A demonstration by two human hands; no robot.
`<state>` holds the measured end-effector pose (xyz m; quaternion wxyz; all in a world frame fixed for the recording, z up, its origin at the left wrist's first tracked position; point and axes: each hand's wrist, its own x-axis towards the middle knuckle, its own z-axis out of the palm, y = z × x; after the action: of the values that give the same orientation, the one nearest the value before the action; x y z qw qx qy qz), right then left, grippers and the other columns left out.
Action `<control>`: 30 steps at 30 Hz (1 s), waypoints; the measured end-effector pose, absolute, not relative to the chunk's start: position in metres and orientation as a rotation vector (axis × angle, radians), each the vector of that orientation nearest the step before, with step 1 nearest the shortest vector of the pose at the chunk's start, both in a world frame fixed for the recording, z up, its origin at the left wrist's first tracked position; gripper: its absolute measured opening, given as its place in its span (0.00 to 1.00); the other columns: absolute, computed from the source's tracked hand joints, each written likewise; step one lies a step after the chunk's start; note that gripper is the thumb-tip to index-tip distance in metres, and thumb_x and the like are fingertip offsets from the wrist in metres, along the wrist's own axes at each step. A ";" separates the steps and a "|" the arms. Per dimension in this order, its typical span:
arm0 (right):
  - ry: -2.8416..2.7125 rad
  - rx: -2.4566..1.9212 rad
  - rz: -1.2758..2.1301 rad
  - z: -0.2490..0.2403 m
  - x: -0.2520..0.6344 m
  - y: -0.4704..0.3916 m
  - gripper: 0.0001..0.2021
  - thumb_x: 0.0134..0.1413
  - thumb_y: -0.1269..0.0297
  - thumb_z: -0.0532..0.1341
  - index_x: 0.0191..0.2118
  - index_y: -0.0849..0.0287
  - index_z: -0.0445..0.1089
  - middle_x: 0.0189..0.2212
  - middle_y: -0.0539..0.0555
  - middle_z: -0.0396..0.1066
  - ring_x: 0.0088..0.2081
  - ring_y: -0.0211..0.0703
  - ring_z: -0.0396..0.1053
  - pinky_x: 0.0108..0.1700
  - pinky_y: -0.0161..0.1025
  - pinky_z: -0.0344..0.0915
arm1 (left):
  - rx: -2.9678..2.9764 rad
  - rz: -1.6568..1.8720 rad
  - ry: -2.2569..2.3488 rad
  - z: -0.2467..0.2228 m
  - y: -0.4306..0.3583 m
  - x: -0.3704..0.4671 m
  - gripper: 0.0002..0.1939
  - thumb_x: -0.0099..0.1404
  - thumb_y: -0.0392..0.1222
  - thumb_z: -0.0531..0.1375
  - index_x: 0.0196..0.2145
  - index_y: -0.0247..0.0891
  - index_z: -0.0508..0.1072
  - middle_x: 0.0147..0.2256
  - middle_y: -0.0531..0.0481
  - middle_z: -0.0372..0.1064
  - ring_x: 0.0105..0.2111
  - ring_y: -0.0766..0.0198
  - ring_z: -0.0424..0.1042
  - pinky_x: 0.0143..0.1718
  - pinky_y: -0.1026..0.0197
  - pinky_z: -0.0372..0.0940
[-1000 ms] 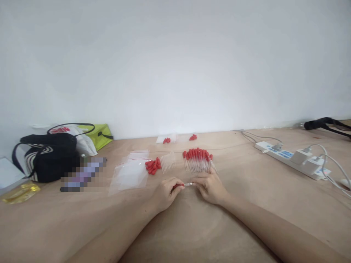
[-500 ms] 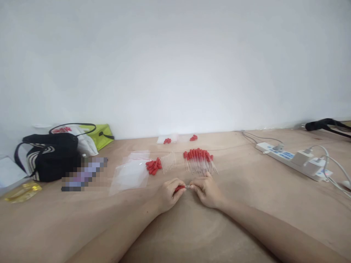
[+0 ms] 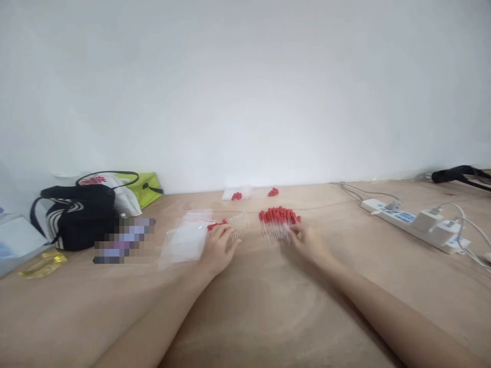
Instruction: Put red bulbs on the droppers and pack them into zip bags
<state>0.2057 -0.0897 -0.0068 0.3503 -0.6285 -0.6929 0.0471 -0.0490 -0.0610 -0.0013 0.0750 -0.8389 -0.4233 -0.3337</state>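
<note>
My left hand (image 3: 219,249) reaches over the small pile of red rubber bulbs (image 3: 215,225), fingers stretched out and thumb apart, covering part of the pile. To its right lies a row of thin clear glass tubes (image 3: 240,225). My right hand (image 3: 307,241) is at the near right edge of a fanned row of glass droppers with red bulbs (image 3: 276,214). Its thumb and forefinger are pinched on a dropper there, most of which blends into the row. Clear plastic bags (image 3: 184,240) lie left of the bulbs.
More red bulbs (image 3: 237,196) lie at the back, some on a plastic bag, beside another small cluster (image 3: 273,191). A white power strip (image 3: 410,222) with plugs and cables is on the right. Left stand a black bag (image 3: 84,217), a yellow-green bag (image 3: 151,189) and a yellow packet (image 3: 44,264).
My hands, which were together on a red-bulbed dropper, have separated. The left has moved forward-left to the bulbs; the right has carried the dropper forward-right to the row.
</note>
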 end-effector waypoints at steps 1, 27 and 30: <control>-1.651 -1.717 0.198 -0.008 0.213 -0.083 0.11 0.50 0.64 0.52 0.33 0.58 0.70 0.28 0.53 0.71 0.30 0.41 0.66 0.32 0.36 0.55 | -2.425 -0.978 -1.375 -0.001 -0.057 -0.055 0.10 0.57 0.40 0.55 0.39 0.38 0.68 0.39 0.45 0.65 0.42 0.54 0.62 0.43 0.53 0.57; -1.486 -1.983 0.101 -0.016 0.215 -0.050 0.15 0.48 0.63 0.51 0.39 0.57 0.69 0.28 0.54 0.73 0.34 0.45 0.68 0.38 0.39 0.55 | -2.259 -0.757 -1.828 -0.013 -0.038 -0.076 0.14 0.55 0.43 0.57 0.40 0.42 0.68 0.42 0.46 0.61 0.43 0.52 0.60 0.42 0.51 0.57; -1.476 -2.005 0.089 -0.016 0.215 -0.050 0.14 0.48 0.63 0.50 0.39 0.56 0.69 0.28 0.54 0.72 0.35 0.46 0.68 0.39 0.41 0.54 | -2.265 -0.764 -1.812 -0.015 -0.037 -0.077 0.14 0.55 0.43 0.57 0.40 0.42 0.68 0.42 0.46 0.61 0.43 0.53 0.61 0.41 0.52 0.58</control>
<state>0.2151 -0.0498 -0.0155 0.3194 -0.7626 -0.5615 0.0340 -0.0770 -0.0367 -0.0151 0.0709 -0.7532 -0.6027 -0.2540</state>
